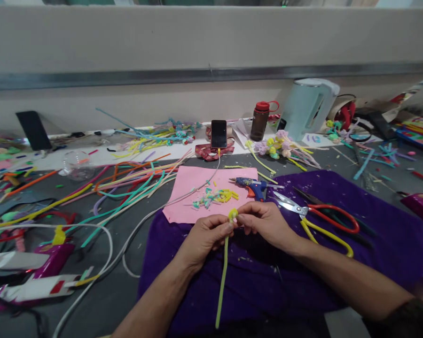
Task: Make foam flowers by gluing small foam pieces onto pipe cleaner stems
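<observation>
Head | pinching stem [223, 281] with left hand [208, 237] | pinching yellow tip [233, 213] with right hand [268, 223] | above purple cloth [268, 291], near glue gun [256, 188]

Both hands [207, 234] close together, left pinching, right seemingly pinching too, forearms [338, 270] angled inward.

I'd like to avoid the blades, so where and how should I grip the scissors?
Probably by the red handle, coming from the right: the scissors' blades point left, while that loop lies rightmost, clear of the right forearm near the yellow handle.
</observation>
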A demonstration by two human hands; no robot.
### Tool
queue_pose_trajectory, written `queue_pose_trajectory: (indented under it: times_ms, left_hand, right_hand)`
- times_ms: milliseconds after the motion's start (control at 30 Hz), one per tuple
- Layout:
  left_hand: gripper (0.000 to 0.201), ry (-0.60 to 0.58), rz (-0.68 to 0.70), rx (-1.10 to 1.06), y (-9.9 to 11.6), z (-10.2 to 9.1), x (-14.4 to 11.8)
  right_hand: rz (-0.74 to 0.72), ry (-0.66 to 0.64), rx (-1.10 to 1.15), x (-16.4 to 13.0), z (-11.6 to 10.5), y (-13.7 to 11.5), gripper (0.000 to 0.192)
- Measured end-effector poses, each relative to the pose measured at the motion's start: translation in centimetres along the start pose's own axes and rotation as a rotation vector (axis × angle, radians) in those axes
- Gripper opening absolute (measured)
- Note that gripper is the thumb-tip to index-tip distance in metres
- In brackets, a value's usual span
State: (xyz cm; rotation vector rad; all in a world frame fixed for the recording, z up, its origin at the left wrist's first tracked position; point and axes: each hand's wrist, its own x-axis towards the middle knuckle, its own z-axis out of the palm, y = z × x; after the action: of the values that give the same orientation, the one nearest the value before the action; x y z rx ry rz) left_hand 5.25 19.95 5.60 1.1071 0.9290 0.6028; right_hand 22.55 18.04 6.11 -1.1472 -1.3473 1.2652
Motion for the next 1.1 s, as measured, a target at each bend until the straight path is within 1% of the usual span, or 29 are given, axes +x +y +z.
queue_pose_trajectory:
  times_ms: [367,700,933,1100]
  left_hand:
    - [0.023,-0.019,-0.010,-0.003,0.13,0.14,-0.07]
    - [0.023,-0.029,-0.015,0.008,0.11,0.13,0.01]
    - [0.027,0.006,-0.025,-0.013,0.26,0.00,0.14]
    - [0.030,0.017,-0.060,-0.098,0.06,-0.42,0.36]
  right_hand:
    - [-0.046,-0.002,-0.070,-0.01,0.02,0.04,0.008]
    - [-0.029,-0.020,-0.108,-0.04,-0.04,0.09,0.011]
    - [-0.007,-0.085,-0.100,-0.01,-0.17,0.28,0.018]
    - [0.024,-0.122,-0.067,-0.18,-0.15,0.30,0.021]
